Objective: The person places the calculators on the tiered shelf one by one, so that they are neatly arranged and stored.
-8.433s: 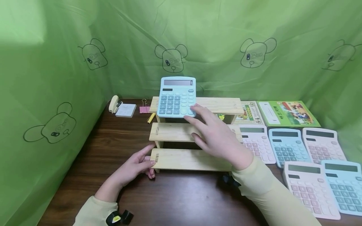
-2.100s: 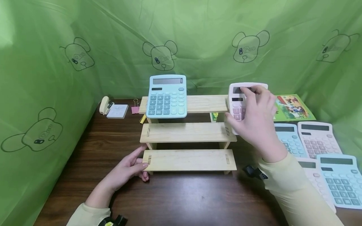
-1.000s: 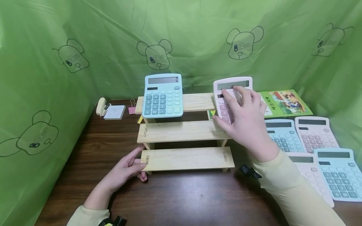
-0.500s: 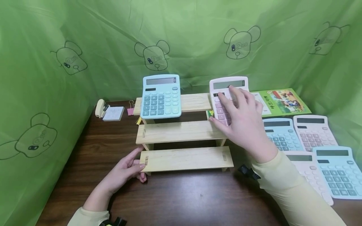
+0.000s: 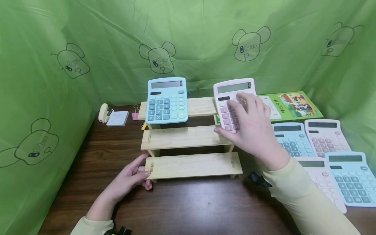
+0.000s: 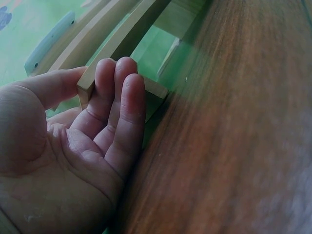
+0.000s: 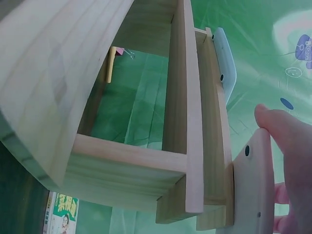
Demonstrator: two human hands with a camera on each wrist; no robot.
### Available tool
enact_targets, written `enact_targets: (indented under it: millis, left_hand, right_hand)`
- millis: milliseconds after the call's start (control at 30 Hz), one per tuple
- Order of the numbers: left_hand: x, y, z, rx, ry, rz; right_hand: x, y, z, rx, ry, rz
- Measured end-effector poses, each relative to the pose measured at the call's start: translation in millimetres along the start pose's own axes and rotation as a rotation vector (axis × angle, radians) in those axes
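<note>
A three-tier wooden display stand (image 5: 192, 165) stands on the table, its steps rising toward the back. At the left end of its lowest board, my left hand (image 5: 132, 174) grips the board's edge, thumb on top; the left wrist view shows the fingertips curled under it. On the top step leans a pink calculator (image 5: 234, 87). My right hand (image 5: 252, 127) holds it, fingers bent over the keys and thumb at the lower left corner, hiding the right part of the keypad. A blue calculator (image 5: 166, 99) leans on the top step's left end, apart from both hands.
Right of the stand lie more calculators, blue (image 5: 351, 178) and pink (image 5: 327, 138). Behind them is a green picture book (image 5: 296, 106). A note pad (image 5: 117, 118), a cream stapler-like item (image 5: 103, 112) and a pink binder clip (image 5: 135, 116) sit at the back left. Green curtain (image 5: 202, 49) surrounds the table.
My right hand has carried the pink calculator from the right onto the top step and shifted it slightly left, fingers sliding lower on its face. The left hand keeps its grip on the stand.
</note>
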State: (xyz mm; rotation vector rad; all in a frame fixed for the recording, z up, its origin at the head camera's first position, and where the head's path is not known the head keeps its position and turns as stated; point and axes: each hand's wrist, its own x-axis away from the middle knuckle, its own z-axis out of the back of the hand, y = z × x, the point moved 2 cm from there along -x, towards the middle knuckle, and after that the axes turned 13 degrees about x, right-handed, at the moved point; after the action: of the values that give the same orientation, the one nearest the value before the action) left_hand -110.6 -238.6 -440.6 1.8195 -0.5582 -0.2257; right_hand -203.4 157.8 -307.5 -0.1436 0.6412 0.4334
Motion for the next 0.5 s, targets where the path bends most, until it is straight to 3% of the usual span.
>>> enact_targets:
  millis: [267,500]
  left_hand:
    - [-1.1,-0.4,0.2,0.003,-0.011,-0.001]
    - [-0.7,-0.1,0.7,-0.001,-0.013,-0.003]
  right_hand:
    - [0.5,-0.7,1.0,-0.021,0.037,0.020]
    - [-0.8,-1.6,2.0,-0.019,0.035,0.116]
